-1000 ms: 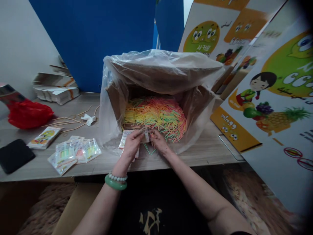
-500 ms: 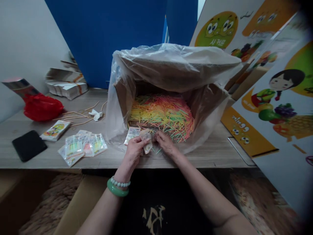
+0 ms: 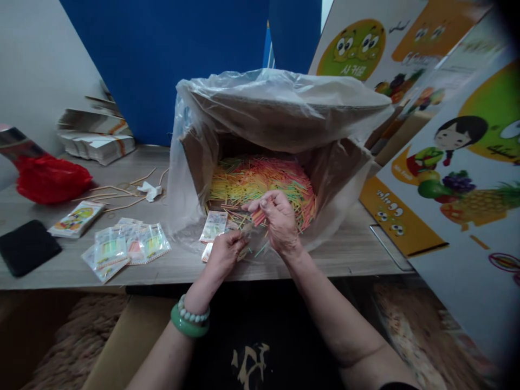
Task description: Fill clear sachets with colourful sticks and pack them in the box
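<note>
A: Listing by size, largest first. Item one?

B: Wooden worktop [image 3: 357, 246], pale grey-brown, carrying all the rest.

A: Item two?

B: Cardboard box [image 3: 195, 157] lying on its side at the middle of the worktop, mouth toward the person, wrapped in a clear plastic liner [image 3: 284, 103]. Printed cartons [image 3: 455, 151] with cartoon fruit lean just to its right.

A: Contents of the box?

B: Heap of thin coloured sticks [image 3: 260, 181], yellow, green, orange and pink, filling the box floor and spilling toward the front edge.

A: Items to the left?

B: Red plastic bag [image 3: 51, 180] at the far left; black pouch [image 3: 25, 246] near the front edge; a fan of small filled sachets [image 3: 125, 246] between the pouch and the box.

A: The hands?

B: Right hand [image 3: 278, 219], raised at the box mouth, fingers pinched on a small bunch of the sticks. Left hand [image 3: 225, 252], lower, just in front of the box, fingers curled around a small clear sachet [image 3: 244, 244]; a green bangle and a bead bracelet sit at that wrist. More sachets [image 3: 214, 225] lie beside the left hand.
</note>
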Motion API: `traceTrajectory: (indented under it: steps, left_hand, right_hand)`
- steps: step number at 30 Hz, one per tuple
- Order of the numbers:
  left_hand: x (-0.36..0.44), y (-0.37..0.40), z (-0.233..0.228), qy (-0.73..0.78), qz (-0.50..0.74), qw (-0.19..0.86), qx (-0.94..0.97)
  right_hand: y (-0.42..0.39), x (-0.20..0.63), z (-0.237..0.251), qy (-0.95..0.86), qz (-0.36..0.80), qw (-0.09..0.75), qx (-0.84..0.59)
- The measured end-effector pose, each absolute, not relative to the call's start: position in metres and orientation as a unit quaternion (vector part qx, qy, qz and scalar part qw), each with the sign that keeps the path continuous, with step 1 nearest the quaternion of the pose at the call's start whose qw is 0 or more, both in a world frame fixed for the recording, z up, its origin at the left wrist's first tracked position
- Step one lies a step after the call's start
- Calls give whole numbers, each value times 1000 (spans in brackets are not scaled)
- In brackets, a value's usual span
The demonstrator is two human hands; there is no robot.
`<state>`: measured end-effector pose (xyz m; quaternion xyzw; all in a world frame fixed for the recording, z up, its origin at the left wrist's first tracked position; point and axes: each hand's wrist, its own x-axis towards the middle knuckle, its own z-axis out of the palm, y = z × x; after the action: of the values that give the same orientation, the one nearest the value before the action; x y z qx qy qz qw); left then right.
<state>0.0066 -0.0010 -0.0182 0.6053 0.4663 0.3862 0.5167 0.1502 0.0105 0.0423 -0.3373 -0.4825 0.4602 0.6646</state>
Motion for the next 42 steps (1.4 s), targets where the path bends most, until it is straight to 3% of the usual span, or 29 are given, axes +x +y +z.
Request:
traceTrajectory:
  steps: [10,18,24,30,34,38,42]
  left_hand:
    - [6,-4,-16,476,392,559,554]
    - [3,-6,-7,440,405,622,505]
    - [8,-2,-2,422,419,546,591]
    - [12,11,-7,362,512,618,475]
    - [9,9,-6,367,514,658,410]
    - [5,4,-2,348,518,666,408]
    - [-3,0,0,361,501,663,422]
  right_hand:
    - [4,135,43,-491,428,697,-299]
    - [-2,138,28,-530,470,617,-343]
    - [7,147,24,-528,542,538,-372]
    - [14,167,31,-659,481,439,-376]
    - [11,178,20,-626,453,469,-427]
    - [8,172,4,-615,448,432,-485]
    - [5,156,6,-664,371,440,-477]
